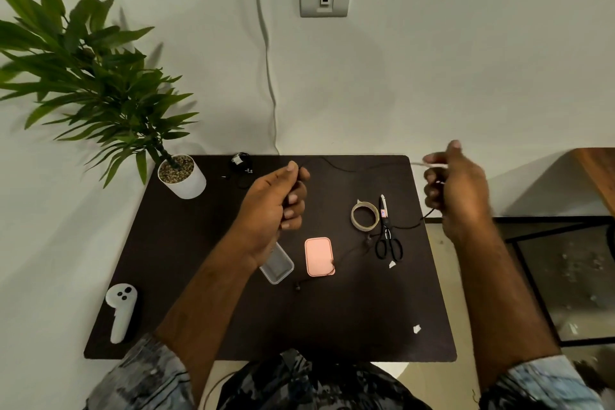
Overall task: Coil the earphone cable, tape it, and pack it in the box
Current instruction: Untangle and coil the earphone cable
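A thin black earphone cable (346, 169) stretches in the air between my two hands above the dark table (186, 263). My left hand (276, 206) is closed on one part of it over the table's middle. My right hand (456, 186) grips the other part past the table's right edge, and the cable trails down from it to the earbuds (298, 286) lying near the front. A clear plastic box (278, 264) sits partly under my left wrist, its pink lid (318, 256) beside it. A tape roll (365, 215) and black scissors (387, 236) lie to the right.
A potted plant (181, 176) stands at the back left corner, with another small black coiled cable (240, 163) next to it. A white controller (121, 309) lies at the front left. Small white scraps (416, 328) lie on the table. A glass-topped side table (565, 263) stands to the right.
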{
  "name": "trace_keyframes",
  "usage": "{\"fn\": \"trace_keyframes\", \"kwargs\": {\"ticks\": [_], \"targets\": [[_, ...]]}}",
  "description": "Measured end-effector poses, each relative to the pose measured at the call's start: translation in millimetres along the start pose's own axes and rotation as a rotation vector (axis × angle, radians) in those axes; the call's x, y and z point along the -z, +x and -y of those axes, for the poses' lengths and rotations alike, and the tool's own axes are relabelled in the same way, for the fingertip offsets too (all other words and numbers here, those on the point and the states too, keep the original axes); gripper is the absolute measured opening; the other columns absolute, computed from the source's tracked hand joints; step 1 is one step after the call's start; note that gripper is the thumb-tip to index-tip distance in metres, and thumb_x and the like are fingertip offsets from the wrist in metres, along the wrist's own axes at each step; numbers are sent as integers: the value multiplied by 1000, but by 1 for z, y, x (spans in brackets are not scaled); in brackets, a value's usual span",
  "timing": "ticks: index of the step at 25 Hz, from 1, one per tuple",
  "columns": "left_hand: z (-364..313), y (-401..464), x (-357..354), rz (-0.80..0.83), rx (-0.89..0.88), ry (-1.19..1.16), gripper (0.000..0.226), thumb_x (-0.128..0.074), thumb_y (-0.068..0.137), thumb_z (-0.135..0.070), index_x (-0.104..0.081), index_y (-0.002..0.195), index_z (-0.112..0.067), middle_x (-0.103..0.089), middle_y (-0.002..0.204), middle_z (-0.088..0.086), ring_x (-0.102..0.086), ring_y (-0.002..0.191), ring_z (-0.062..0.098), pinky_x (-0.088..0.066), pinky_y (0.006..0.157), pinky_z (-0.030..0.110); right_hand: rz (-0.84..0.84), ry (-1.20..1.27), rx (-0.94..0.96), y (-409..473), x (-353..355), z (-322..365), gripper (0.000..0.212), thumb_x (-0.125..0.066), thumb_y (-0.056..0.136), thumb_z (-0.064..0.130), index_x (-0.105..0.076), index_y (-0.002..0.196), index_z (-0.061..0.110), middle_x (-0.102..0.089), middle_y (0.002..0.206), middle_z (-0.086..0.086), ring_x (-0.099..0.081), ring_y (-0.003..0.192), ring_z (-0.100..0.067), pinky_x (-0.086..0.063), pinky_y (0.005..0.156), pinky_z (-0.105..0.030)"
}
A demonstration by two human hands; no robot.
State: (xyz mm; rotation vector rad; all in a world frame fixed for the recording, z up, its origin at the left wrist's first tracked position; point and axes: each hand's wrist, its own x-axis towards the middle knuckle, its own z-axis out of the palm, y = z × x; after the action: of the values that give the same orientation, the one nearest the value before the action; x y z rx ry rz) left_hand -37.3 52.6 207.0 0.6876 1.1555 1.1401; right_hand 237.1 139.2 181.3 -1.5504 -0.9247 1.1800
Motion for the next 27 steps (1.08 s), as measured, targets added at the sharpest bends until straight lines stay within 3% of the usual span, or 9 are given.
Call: {"fn": "trace_keyframes", "kwargs": {"ticks": [3, 6, 9, 12, 14, 16, 19, 23, 27], "targets": [[-15, -3, -9, 149, 53, -167, 32, -45, 107, -36, -60, 85, -16, -39, 63, -4, -28, 51, 6, -18, 43, 20, 460, -407, -148, -9, -5, -22, 57, -39, 108, 58, -69, 116, 10, -76, 86, -14, -67, 59, -20, -50, 50, -29], [-20, -4, -14, 221, 75, -153, 34, -48, 105, -38, -60, 81, -17, -41, 63, -3, -29, 50, 6, -20, 42, 19, 590, -690, 84, -25, -26, -37, 44, -47, 107, 52, -71, 119, 17, -76, 107, -9, -73, 99, -19, -57, 82, -35], [-18, -6, -19, 242, 69, -150, 31, -50, 103, -35, -70, 89, -14, -51, 69, 0, -42, 55, 9, -35, 46, 21, 576, -413, 321, -46, -49, -36, 30, -48, 112, 32, -70, 130, 22, -73, 105, 21, -67, 101, 3, -47, 87, -21], [-14, -5, -22, 252, 39, -192, 31, -49, 102, -29, -75, 106, -11, -70, 88, 6, -67, 74, 15, -58, 67, 29, 662, -144, 372, -57, -67, -36, 33, -44, 112, 28, -68, 129, 15, -74, 112, 11, -69, 113, -12, -53, 101, -34], [-13, -4, -22, 233, -12, -255, 31, -50, 102, -25, -73, 113, -9, -75, 102, 10, -74, 89, 19, -62, 79, 33, 722, -56, 330, -60, -73, -37, 31, -42, 113, 24, -68, 115, 7, -73, 105, -8, -70, 104, -25, -56, 98, -44], [-13, -2, -20, 158, -81, -328, 29, -50, 102, -23, -72, 115, -10, -76, 107, 10, -75, 97, 20, -62, 85, 34, 745, -103, 278, -61, -74, -40, 32, -42, 114, 20, -67, 108, 2, -72, 90, -17, -70, 86, -24, -57, 86, -38], [-13, 4, -12, 1, -222, -421, 26, -47, 106, -20, -69, 118, -11, -76, 110, 10, -74, 106, 23, -60, 95, 37, 712, -266, 274, -64, -72, -50, 24, -50, 112, 22, -71, 112, 10, -70, 77, -7, -66, 71, -18, -58, 76, -39], [-7, 7, -7, -222, -408, 71, 26, -58, 103, -22, -72, 120, -8, -78, 110, 10, -75, 106, 23, -60, 94, 34, 683, -597, 551, -78, -71, -40, 10, -59, 106, 26, -69, 104, 26, -63, 82, 12, -63, 80, -9, -56, 74, -33], [11, 4, -8, -180, -464, 565, 16, -63, 101, -28, -77, 105, -22, -79, 87, -4, -75, 84, 6, -59, 76, 19, 569, -603, 755, -90, -74, -9, 8, -63, 103, 22, -71, 105, 22, -64, 95, 8, -61, 88, -7, -50, 77, -19]]}}
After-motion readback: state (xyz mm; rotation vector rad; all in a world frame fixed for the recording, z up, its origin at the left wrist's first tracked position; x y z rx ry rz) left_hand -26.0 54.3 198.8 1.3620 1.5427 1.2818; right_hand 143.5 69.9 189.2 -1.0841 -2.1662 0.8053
